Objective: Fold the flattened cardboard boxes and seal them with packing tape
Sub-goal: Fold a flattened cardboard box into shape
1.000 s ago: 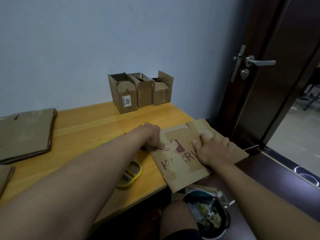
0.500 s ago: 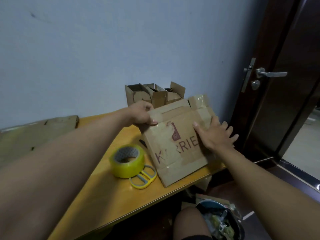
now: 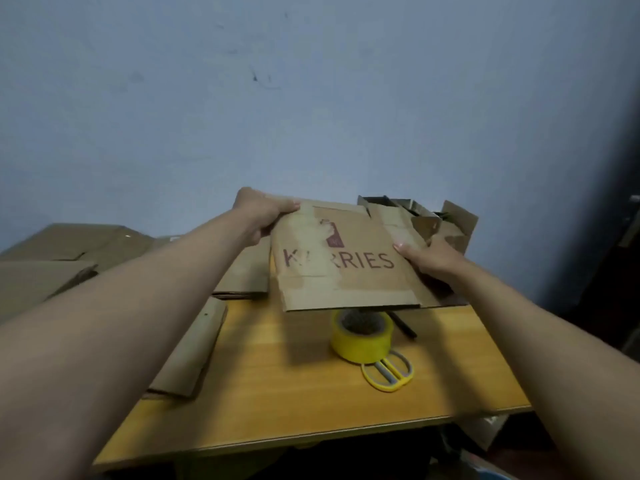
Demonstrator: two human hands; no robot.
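Head cam: left hand (image 3: 263,211) & right hand (image 3: 429,259) grasp flat box (image 3: 343,261) mid-frame above tape roll (image 3: 362,336). Risk: old tape tears, panels jam on opening.

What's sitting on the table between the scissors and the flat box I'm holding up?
The yellow tape roll stands between the scissors and the lifted flattened box, partly under its near edge, as the head view shows.

Head camera, close above table (image 3: 294,403), facing wall (image 3: 311,98).

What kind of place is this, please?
Probably a small packing corner in a room: a wooden table against a plain wall, stacks of flattened cardboard, and yellow packing tape with scissors.
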